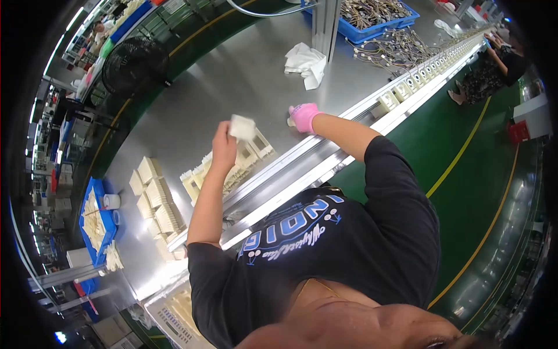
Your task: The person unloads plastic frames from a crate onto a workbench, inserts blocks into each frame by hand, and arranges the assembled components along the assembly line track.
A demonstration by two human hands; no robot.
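Note:
My bare left hand [223, 145] is closed on a white plastic part [242, 128], slightly blurred and raised above the table. Below and beside that hand lies a row of cream plastic housings [256, 148], next to the metal rail [279, 174]. My right hand [303, 118], in a pink glove, is closed low over the metal table [232, 75], near the rail. A small pale bit shows at its fingers; what it is, I cannot make out.
Stacked cream parts [156, 195] stand at left, beside a blue tray [92, 189]. A white cloth [306, 65] lies near a metal post [325, 29]. Cables [395, 52] spread at upper right by a blue bin [360, 36]. Assembled units [415, 80] line the rail toward another person [504, 67].

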